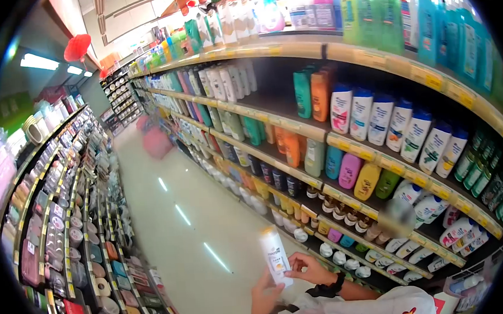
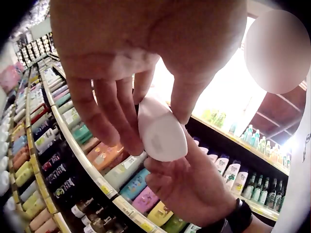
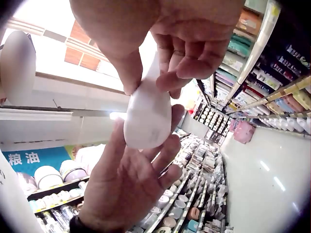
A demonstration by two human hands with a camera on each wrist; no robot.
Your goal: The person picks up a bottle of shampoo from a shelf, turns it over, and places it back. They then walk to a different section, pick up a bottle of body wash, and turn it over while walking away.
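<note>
A white bottle with a gold-tinted cap (image 1: 275, 255) is held upright low in the head view, its printed label facing the camera. The left hand (image 1: 264, 295) grips its lower left side, thumb and fingers around it. From the right, the right hand (image 1: 310, 269) pinches the bottle's edge near the label. In the left wrist view the bottle's white base (image 2: 164, 138) shows between the left hand's thumb and fingers (image 2: 109, 111). The right wrist view shows the base (image 3: 148, 121) too, with the right hand's thumb and curled fingers (image 3: 192, 60) on the bottle.
Shelves of shampoo bottles (image 1: 380, 116) run along the right side, with green and blue pump bottles (image 1: 427, 28) on top. Racks of small goods (image 1: 68, 235) line the left. Between them lies a pale aisle floor (image 1: 181, 217), with a pink object (image 1: 157, 142) farther down.
</note>
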